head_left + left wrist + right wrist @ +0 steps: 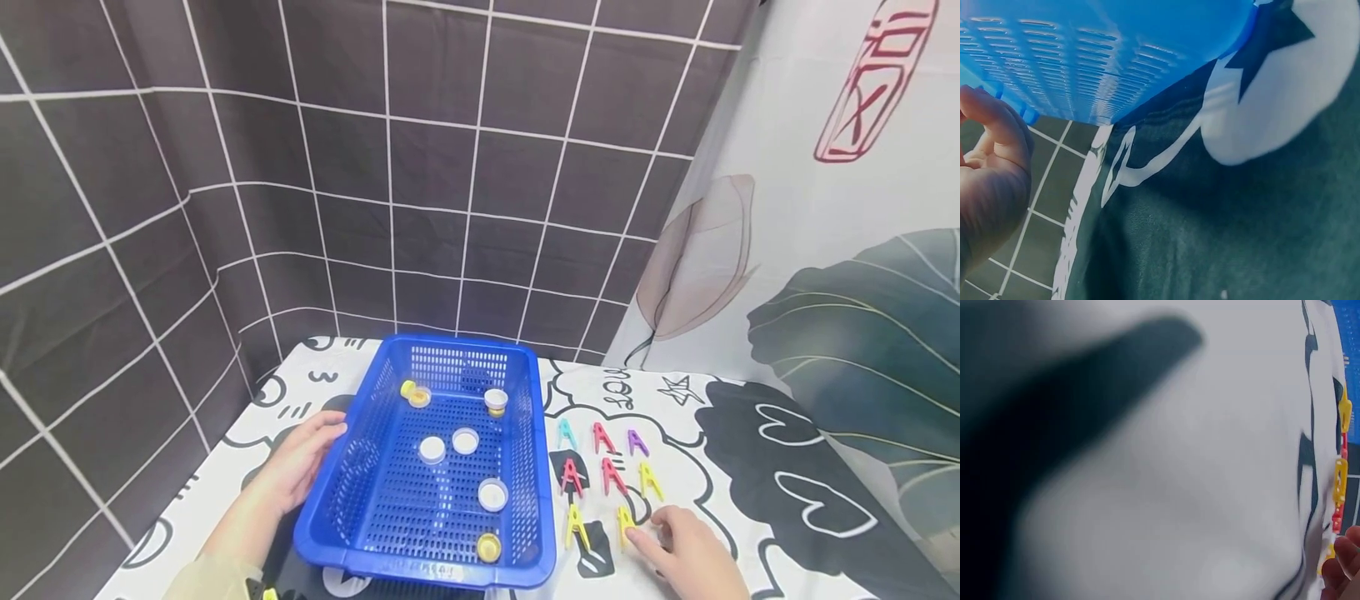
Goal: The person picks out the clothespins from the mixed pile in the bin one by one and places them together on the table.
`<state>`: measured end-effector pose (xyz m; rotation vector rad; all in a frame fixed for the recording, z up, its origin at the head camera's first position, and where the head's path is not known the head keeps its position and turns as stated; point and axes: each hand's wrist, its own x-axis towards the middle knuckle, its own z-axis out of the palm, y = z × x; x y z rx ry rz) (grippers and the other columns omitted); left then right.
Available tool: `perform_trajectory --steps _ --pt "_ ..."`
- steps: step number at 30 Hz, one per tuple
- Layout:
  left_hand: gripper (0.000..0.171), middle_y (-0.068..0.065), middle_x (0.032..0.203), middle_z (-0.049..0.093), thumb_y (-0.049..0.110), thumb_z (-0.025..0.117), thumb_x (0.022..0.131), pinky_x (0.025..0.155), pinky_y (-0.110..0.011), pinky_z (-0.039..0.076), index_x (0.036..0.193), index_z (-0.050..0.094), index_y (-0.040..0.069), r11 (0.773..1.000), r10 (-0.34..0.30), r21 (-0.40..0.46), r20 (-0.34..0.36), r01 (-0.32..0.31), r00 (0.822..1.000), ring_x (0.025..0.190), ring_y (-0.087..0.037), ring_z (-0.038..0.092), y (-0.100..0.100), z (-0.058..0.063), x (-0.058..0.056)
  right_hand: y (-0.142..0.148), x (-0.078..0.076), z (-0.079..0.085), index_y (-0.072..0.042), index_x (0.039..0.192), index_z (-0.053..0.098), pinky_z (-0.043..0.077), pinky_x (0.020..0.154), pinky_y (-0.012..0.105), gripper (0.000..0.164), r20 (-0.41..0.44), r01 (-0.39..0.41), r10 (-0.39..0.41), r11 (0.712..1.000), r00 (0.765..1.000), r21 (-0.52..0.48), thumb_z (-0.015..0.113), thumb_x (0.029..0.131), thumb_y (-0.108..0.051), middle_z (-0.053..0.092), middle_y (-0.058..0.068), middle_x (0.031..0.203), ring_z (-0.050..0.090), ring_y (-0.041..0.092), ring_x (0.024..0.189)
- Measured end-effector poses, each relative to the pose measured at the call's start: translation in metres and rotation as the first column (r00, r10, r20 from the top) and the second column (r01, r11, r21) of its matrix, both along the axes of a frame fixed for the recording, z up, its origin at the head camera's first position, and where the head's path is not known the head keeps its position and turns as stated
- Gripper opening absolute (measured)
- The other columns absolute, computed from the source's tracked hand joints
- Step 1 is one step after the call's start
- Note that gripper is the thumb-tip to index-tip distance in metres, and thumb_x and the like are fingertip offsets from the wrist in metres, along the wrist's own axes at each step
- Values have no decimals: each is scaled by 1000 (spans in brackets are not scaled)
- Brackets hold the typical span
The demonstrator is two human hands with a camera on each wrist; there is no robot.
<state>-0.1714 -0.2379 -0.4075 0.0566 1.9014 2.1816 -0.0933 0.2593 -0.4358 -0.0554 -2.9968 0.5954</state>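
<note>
A blue plastic basket (420,569) with slotted walls stands in the middle of the head view. My left hand (300,462) is beside its left wall, fingers loosely bent near the rim. In the left wrist view those fingers (997,122) appear by the basket's wall (1097,56), with nothing held in them. To the basket's right lie several clothespins in rows. My right hand (693,554) is at the nearest row, its thumb tip right at a yellow clothespin (624,525). Another yellow clothespin (575,528) lies just left of that one.
Inside the basket are several small round white lids, one of them (492,495) near the right wall, and a yellow cap (488,547). Farther back lie red (602,437), purple (637,442) and light blue (566,432) clothespins. A dark gridded cloth (427,183) hangs behind.
</note>
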Motion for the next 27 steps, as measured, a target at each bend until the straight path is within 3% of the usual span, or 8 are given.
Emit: perform_trajectory --steps 6,9,11,14,17,20,23,27 --pt "38 -9 91 64 22 51 96 65 -37 57 123 39 -2 992 57 -111 -22 -59 998 77 -22 64 0 2 0 11 0 6 1 104 61 48 73 51 63 -1 -18 18 994 1000 105 65 79 -58 60 10 90 58 31 84" --pt "43 -11 90 64 25 53 95 63 -38 57 125 41 -4 960 96 -258 -64 -110 993 75 -24 65 0 6 1 16 0 11 3 111 59 47 73 56 68 14 -30 29 991 999 129 63 80 -58 61 18 97 57 41 90" --pt "44 -12 89 64 27 54 95 60 -38 57 125 44 -2 913 110 -382 -109 -144 988 71 -24 64 -1 10 3 20 1 13 4 114 58 46 74 58 69 -1 -35 35 990 999 140 61 82 -57 60 23 102 56 45 95" --pt "44 -12 87 63 31 56 93 56 -35 56 123 47 0 825 102 -534 -178 -183 979 68 -22 63 -3 17 4 25 1 17 6 116 57 45 78 60 69 -63 -45 55 988 996 149 60 84 -55 59 26 108 54 47 101" --pt "46 -11 84 62 35 57 93 56 -33 55 122 48 1 752 74 -627 -224 -202 972 67 -20 60 -5 21 4 29 1 17 6 116 57 43 81 61 67 -123 -51 71 986 990 156 59 85 -53 58 26 113 52 47 105" --pt "48 -11 86 63 38 57 92 57 -32 55 122 48 1 685 46 -695 -258 -218 965 67 -19 61 -7 24 5 31 1 18 6 118 55 41 81 64 69 -112 -43 62 985 992 167 57 86 -55 55 27 117 50 48 107" --pt "48 -16 93 65 41 56 92 67 -42 55 121 50 2 585 -3 -765 -334 -269 942 76 -27 64 -9 27 6 30 1 21 5 121 54 38 81 68 74 -65 -24 36 983 997 183 54 85 -60 52 28 122 47 48 110" --pt "44 -14 97 67 39 56 92 77 -54 49 119 54 4 454 -67 -815 -435 -361 898 90 -35 63 -11 33 9 31 -2 26 6 122 53 37 83 69 78 -30 -18 25 977 999 213 53 84 -63 50 31 124 43 51 113"
